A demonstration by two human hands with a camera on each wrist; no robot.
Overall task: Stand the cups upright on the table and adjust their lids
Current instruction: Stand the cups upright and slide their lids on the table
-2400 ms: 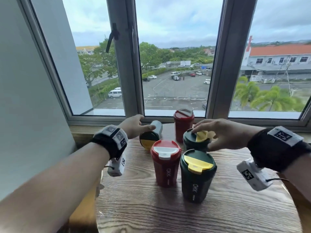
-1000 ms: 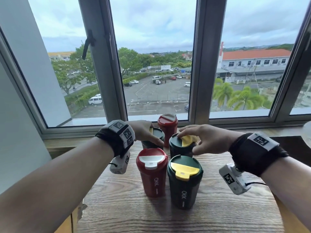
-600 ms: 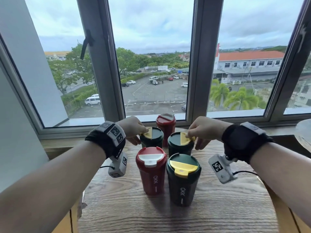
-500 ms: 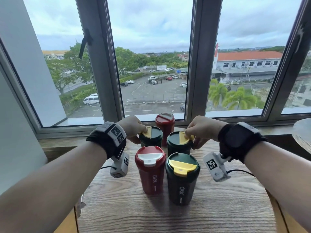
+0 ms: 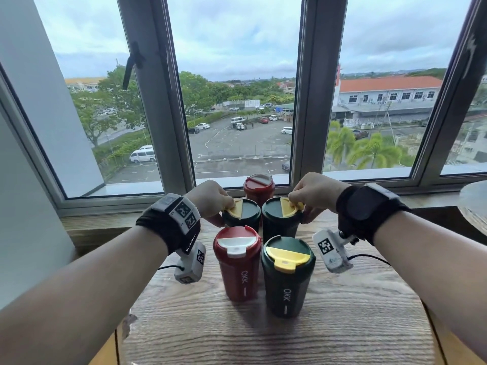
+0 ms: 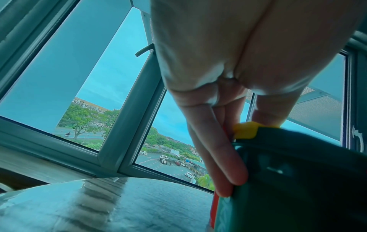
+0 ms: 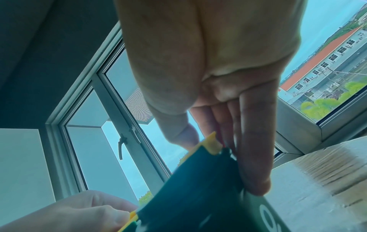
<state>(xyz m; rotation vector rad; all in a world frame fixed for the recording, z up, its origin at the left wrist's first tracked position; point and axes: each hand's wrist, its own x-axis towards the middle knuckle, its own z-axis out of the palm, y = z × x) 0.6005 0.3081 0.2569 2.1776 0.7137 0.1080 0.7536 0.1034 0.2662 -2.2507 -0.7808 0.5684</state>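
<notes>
Five lidded cups stand upright on the round wooden table [image 5: 342,325]. A red cup [image 5: 259,184] is at the back, and a red cup [image 5: 237,262] and a green cup [image 5: 287,275] are in front. Between them stand two green cups with yellow lid flaps. My left hand [image 5: 230,205] pinches the flap of the left green cup [image 5: 241,216]; the thumb [image 6: 266,116] lies on the yellow flap [image 6: 246,130] and the fingers [image 6: 218,157] run down the cup's side. My right hand [image 5: 293,204] pinches the flap [image 7: 210,144] of the right green cup [image 5: 280,219].
The window sill [image 5: 105,219] and window frame [image 5: 303,101] run just behind the cups. A wall [image 5: 26,206] closes the left side. Part of another round table [image 5: 474,204] shows at the far right. Bare wood lies in front of the cups.
The green cup that lay on its side under my left hand now stands upright beside the other green cup. Both hands have settled on the yellow flaps.
</notes>
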